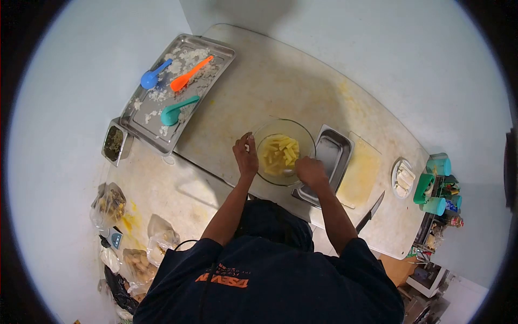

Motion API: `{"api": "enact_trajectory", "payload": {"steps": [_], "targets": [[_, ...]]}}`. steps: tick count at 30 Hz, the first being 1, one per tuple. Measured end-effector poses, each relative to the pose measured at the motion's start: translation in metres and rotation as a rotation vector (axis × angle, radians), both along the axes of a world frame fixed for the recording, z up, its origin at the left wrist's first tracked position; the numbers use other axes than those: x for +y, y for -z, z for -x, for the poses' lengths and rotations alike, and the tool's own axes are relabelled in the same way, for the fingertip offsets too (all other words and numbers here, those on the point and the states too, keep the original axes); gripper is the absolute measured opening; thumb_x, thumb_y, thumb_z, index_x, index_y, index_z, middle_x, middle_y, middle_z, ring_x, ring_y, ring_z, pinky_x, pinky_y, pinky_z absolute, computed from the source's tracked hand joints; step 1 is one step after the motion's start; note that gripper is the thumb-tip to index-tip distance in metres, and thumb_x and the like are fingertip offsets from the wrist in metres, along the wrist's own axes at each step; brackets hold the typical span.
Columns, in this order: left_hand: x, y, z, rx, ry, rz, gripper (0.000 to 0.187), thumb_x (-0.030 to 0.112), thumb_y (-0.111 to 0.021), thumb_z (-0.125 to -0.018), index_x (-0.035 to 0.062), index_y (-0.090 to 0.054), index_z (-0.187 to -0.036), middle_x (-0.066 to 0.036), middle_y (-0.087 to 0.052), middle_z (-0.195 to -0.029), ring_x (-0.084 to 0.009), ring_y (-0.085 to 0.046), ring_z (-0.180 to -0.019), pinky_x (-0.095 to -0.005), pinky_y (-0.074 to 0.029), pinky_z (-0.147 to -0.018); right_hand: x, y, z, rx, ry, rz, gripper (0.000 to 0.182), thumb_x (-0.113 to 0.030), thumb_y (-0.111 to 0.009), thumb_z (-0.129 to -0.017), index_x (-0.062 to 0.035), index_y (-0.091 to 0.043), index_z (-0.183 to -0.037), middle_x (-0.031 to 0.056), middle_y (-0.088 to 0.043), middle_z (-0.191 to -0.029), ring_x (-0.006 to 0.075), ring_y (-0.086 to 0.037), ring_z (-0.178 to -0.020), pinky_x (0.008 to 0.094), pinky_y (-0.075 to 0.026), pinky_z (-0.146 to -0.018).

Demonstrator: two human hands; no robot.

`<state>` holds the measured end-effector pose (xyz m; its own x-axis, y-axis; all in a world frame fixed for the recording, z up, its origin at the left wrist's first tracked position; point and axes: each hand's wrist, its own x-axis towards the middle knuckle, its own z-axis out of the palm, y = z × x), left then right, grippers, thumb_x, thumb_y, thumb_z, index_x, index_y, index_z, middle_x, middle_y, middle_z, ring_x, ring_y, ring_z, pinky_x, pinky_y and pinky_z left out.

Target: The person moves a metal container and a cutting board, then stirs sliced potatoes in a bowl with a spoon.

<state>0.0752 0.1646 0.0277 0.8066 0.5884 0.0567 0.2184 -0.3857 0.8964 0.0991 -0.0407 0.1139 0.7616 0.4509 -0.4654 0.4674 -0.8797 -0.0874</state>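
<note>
A clear glass bowl (308,135) with yellow cut sticks (280,148) in it stands on the table in front of me. At the bowl's left rim is my left hand (246,154), its fingers curled around something small and pale that I cannot make out. My right hand (312,173) is closed at the lower right rim, on what looks like the handle of a utensil whose end reaches into the bowl. An empty metal pan (345,146) sits just right of the bowl, partly under my right forearm.
A large metal tray (178,40) with white bits and three coloured scoops lies at upper left, beside a small metal container (114,143). To the right are a yellow-stained board (360,173), a knife (371,212) and a plate of white pieces (403,177). Plastic bags (139,264) lie lower left.
</note>
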Motion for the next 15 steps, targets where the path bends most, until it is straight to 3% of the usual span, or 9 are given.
{"api": "enact_trajectory", "payload": {"steps": [3, 6, 9, 12, 15], "targets": [[0.002, 0.007, -0.001, 0.018, 0.000, -0.029, 0.033, 0.030, -0.051, -0.103, 0.0068, -0.064, -0.122, -0.012, -0.059, -0.096, -0.0267, -0.050, -0.092, -0.0402, -0.042, -0.087, 0.025, 0.006, -0.005, 0.221, -0.008, 0.029, 0.016, -0.012, -0.060, -0.085, -0.0031, -0.072, -0.090, 0.0186, -0.072, -0.094, 0.0349, -0.072, -0.088, 0.0462, -0.057, -0.074], [0.003, 0.011, -0.001, 0.008, 0.007, -0.050, 0.033, 0.030, -0.051, -0.103, 0.0068, -0.064, -0.122, -0.011, -0.059, -0.096, -0.0268, -0.050, -0.093, -0.0406, -0.042, -0.087, 0.025, 0.070, 0.000, 0.144, -0.053, -0.072, 0.018, -0.010, -0.058, -0.085, 0.0017, -0.069, -0.093, 0.0236, -0.070, -0.091, 0.0389, -0.070, -0.084, 0.0492, -0.055, -0.072], [0.001, 0.002, -0.001, -0.024, -0.006, -0.024, 0.032, 0.030, -0.051, -0.103, 0.0064, -0.064, -0.121, -0.011, -0.059, -0.095, -0.0267, -0.050, -0.092, -0.0406, -0.041, -0.087, 0.033, 0.110, 0.015, -0.070, -0.075, -0.483, 0.020, -0.010, -0.055, -0.087, 0.0041, -0.062, -0.099, 0.0260, -0.068, -0.085, 0.0426, -0.068, -0.081, 0.0513, -0.053, -0.073], [0.001, 0.003, 0.000, 0.008, 0.001, -0.015, 0.032, 0.029, -0.051, -0.103, 0.0063, -0.064, -0.122, -0.011, -0.060, -0.095, -0.0266, -0.051, -0.093, -0.0406, -0.042, -0.087, 0.050, 0.128, 0.017, -0.141, 0.170, -0.616, 0.021, -0.012, -0.054, -0.090, 0.0039, -0.056, -0.102, 0.0287, -0.065, -0.082, 0.0453, -0.065, -0.081, 0.0526, -0.051, -0.074], [0.001, 0.003, 0.000, -0.022, 0.000, -0.046, 0.031, 0.028, -0.052, -0.103, 0.0060, -0.064, -0.122, -0.011, -0.059, -0.095, -0.0263, -0.050, -0.092, -0.0403, -0.042, -0.086, 0.051, 0.127, 0.005, -0.053, 0.415, -0.619, 0.019, -0.014, -0.056, -0.092, 0.0037, -0.057, -0.098, 0.0291, -0.065, -0.084, 0.0453, -0.065, -0.082, 0.0517, -0.051, -0.074]]}}
